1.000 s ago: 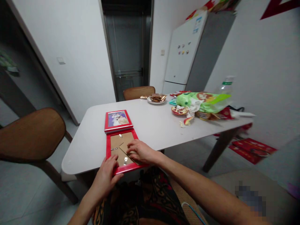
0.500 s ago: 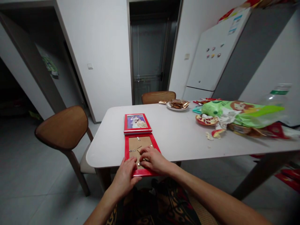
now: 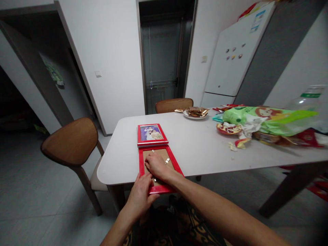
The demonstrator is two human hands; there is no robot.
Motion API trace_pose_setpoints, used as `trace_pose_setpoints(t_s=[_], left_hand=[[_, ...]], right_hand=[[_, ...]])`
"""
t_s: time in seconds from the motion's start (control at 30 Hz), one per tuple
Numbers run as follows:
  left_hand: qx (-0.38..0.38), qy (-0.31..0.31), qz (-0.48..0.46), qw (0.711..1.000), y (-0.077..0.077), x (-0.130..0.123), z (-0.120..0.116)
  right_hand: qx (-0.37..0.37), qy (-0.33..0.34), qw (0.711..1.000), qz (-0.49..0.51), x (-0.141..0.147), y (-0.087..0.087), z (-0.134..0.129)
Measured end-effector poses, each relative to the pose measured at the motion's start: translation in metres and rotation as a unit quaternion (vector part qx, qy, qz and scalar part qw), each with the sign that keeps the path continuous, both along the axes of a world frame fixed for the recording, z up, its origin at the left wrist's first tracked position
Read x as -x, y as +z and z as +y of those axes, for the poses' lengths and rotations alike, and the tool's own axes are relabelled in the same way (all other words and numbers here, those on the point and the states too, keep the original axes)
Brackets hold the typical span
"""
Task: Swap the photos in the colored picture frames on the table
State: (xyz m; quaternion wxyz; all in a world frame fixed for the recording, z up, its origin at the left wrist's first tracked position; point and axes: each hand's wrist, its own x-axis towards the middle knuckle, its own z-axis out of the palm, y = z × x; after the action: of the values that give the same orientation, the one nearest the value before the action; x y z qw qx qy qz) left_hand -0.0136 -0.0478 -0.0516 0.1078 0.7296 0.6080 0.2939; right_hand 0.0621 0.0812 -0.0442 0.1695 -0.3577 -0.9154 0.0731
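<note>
A red picture frame (image 3: 162, 189) lies back side up at the table's near edge, its brown backing board (image 3: 162, 153) dotted with small metal clips. My left hand (image 3: 140, 191) grips its lower left corner, thumb at the near edge. My right hand (image 3: 156, 165) is over the left part of the backing, fingers curled together at a clip; what they pinch, if anything, is hidden. Just beyond, touching or nearly touching it, a second red frame (image 3: 153, 135) lies face up with a photo of people.
On the white table (image 3: 194, 150) stand a plate of wrapped snacks (image 3: 196, 112), a piece of opened pomegranate (image 3: 229, 128), crumpled tissue and a green bag (image 3: 269, 119). A clear bottle (image 3: 309, 99) is at the right. A wooden chair (image 3: 70, 141) stands left.
My right hand has moved left and away from me across the backing, uncovering the clip on the right side. My left hand stays at the frame's corner. The view has shifted slightly.
</note>
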Motion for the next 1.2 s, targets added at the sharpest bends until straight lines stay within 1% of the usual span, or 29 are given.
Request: trace_pose_setpoints(t_s=[0.07, 0.2, 0.27, 0.4, 0.57, 0.7, 0.83, 0.9, 1.0, 1.07, 1.13, 1.2], left_hand=[[-0.001, 0.000, 0.002, 1.000, -0.002, 0.000, 0.000], [0.002, 0.004, 0.012, 1.000, -0.007, 0.002, 0.000], [0.004, 0.002, 0.010, 1.000, -0.008, 0.003, 0.001], [0.005, -0.003, -0.001, 1.000, -0.007, 0.003, 0.001], [0.008, 0.006, -0.005, 1.000, -0.004, 0.003, 0.000], [0.021, 0.005, -0.006, 1.000, -0.001, 0.002, -0.001], [0.022, 0.009, -0.011, 1.000, 0.000, 0.000, -0.003], [0.022, 0.011, -0.013, 1.000, -0.001, 0.000, -0.004], [0.026, 0.012, -0.020, 0.999, -0.002, 0.000, -0.005], [0.024, 0.010, -0.039, 0.999, -0.001, 0.000, -0.005], [0.019, 0.016, -0.080, 0.996, 0.000, 0.000, -0.004], [0.006, 0.050, -0.146, 0.988, 0.004, 0.001, -0.001]], right_hand=[[0.000, -0.008, 1.000, 0.002, -0.003, -0.001, 0.006], [0.004, -0.081, 0.997, 0.008, -0.011, -0.002, 0.023], [0.012, -0.097, 0.995, 0.006, -0.014, -0.003, 0.030], [0.024, -0.075, 0.997, 0.006, -0.014, -0.003, 0.034], [0.022, -0.045, 0.999, 0.010, -0.017, 0.003, 0.028], [0.005, -0.028, 0.999, 0.036, -0.038, 0.006, 0.014], [0.030, -0.005, 1.000, 0.006, -0.061, 0.007, -0.005], [0.039, 0.002, 0.999, 0.015, -0.066, 0.007, -0.011], [0.054, -0.008, 0.998, 0.040, -0.064, 0.010, -0.011], [0.058, -0.017, 0.997, 0.041, -0.061, 0.015, -0.008], [0.052, -0.019, 0.998, 0.037, -0.059, 0.021, -0.005], [0.039, -0.022, 0.998, 0.038, -0.057, 0.029, -0.005]])
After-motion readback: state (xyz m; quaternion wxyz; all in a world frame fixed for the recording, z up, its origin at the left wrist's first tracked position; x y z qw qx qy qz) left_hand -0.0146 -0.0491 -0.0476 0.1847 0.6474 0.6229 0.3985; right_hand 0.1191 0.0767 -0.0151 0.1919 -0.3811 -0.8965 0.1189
